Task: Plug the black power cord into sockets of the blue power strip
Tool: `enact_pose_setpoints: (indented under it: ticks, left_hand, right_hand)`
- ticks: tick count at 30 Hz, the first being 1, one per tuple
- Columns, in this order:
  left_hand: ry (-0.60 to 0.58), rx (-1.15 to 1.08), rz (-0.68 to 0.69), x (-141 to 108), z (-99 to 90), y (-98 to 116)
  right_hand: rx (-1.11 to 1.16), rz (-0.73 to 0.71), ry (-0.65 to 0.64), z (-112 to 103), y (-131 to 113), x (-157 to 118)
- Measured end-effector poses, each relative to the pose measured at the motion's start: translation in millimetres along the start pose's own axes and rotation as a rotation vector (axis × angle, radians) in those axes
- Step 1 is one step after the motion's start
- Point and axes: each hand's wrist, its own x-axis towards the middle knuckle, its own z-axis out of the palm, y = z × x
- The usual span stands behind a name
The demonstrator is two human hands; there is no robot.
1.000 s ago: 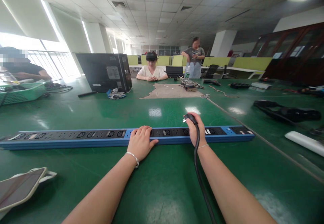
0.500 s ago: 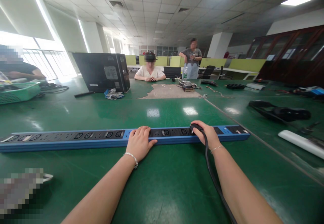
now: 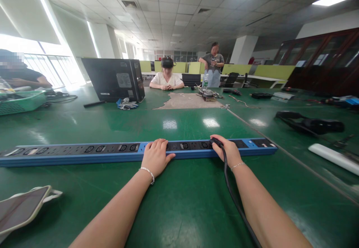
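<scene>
Left hand (image 3: pixel 155 157) is kinda clamped over the power strip (image 3: pixel 123 160), right hand (image 3: pixel 229 153) pinching a black plug (image 3: pixel 215 142) against it.

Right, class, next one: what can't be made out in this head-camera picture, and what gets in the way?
In the head view:
Front of the black plug: hidden by its body and the right hand; how far in it sits can't be told.
Whatever lies beneath the left hand: covered by it.
Left end of the blue power strip: cut off by the left edge.
Far end of the cable: cut off by the bottom edge.
</scene>
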Motion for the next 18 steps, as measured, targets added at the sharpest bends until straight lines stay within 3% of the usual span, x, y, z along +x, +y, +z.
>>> enact_pose_setpoints:
  ticks: [3,18]
  left_hand:
    - [0.002,-0.002,0.002,0.3,0.6,-0.3]
    - [0.018,-0.003,-0.006,-0.3,2.6,-0.2]
  right_hand:
    - [-0.012,0.026,0.021,0.3,0.7,-3.0]
    - [-0.186,-0.182,0.027,-7.6,-2.2,-15.9]
